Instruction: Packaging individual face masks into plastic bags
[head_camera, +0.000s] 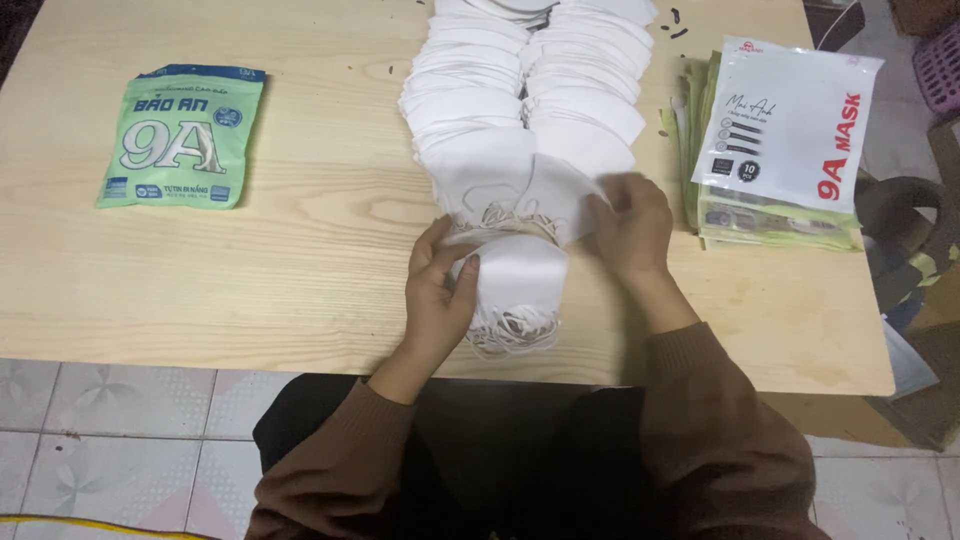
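Observation:
A small stack of white face masks (520, 285) with thin ear loops lies near the table's front edge. My left hand (438, 290) grips its left side, thumb on top. My right hand (632, 228) pinches the edge of a white mask (560, 195) at the near end of two long overlapping rows of white masks (530, 90) that run up the middle of the table. Both sleeves are brown.
A green and blue sealed pouch (182, 137) lies at the left of the light wooden table (250, 260). A stack of flat pouches topped by a white one (785, 125) sits at the right. A tiled floor shows below; a purple basket (940, 65) stands at the far right.

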